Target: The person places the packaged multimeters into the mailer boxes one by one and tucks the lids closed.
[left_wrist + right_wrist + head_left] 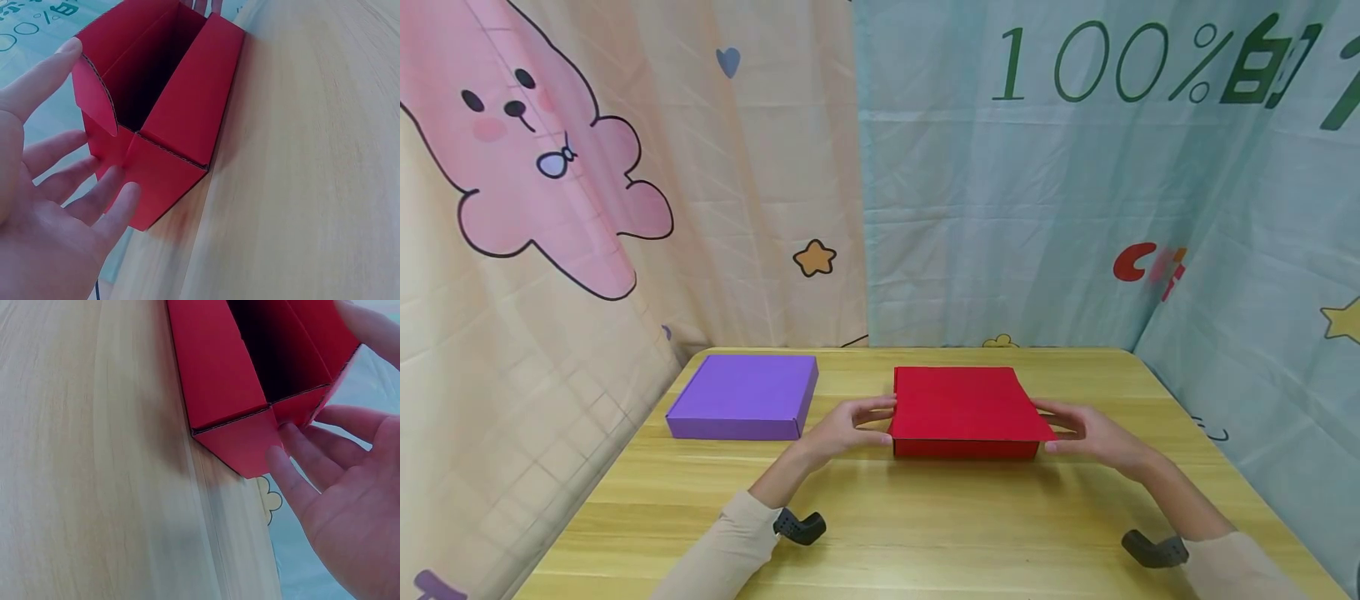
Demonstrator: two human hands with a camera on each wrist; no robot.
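Note:
A red cardboard box [966, 404] stands on the table, its lid [125, 31] partly raised along the near side. Through the gap its inside looks dark, and what it holds cannot be seen. My left hand [855, 425] is at the box's left side. In the left wrist view its thumb touches a side flap [94, 94] of the lid, and the fairly straight fingers lie against the side wall. At the right side, my right hand [1093, 432] has its thumb by the lid's edge and its extended fingers touching the side wall [244, 440].
A closed purple box [741, 396] lies at the table's back left. The wooden table [925, 533] ends at printed curtains [760, 167] behind and at both sides. Each wrist wears a dark device [800, 527] below the hand.

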